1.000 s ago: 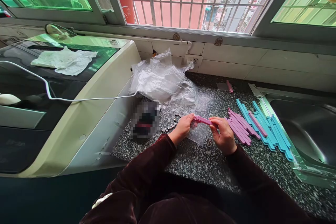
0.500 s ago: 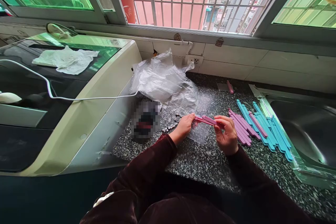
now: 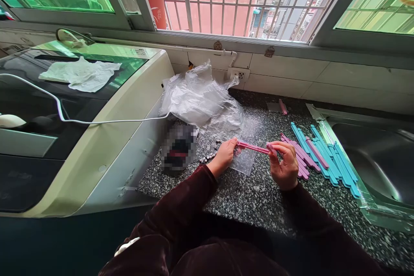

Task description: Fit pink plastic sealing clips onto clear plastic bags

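A slim pink bag clip (image 3: pixel 254 147) stretches between my hands above the counter. Its left end is pinched in my closed left hand (image 3: pixel 225 154). My right hand (image 3: pixel 285 166) is closed on the right end, where a short pink part shows tilted between thumb and fingers; whether it is hinged to the long strip I cannot tell. Below the clip lies a small clear plastic bag (image 3: pixel 244 164). To the right of my right hand are several pink clips (image 3: pixel 302 157) in a pile, beside several turquoise clips (image 3: pixel 334 159), with one pink clip lying on these.
Crumpled clear plastic (image 3: pixel 203 99) lies near the wall. A blurred dark item (image 3: pixel 178 148) and small beads (image 3: pixel 208 158) are left of my hands. A metal sink (image 3: pixel 371 159) borders the right side, a large machine (image 3: pixel 136 108) with a white cord the left. Another pink clip (image 3: pixel 283 107) lies farther back.
My right hand has moved slightly right and the upper pink part has swung from along the strip to a tilted position at its right end. My left hand stays nearly in place.
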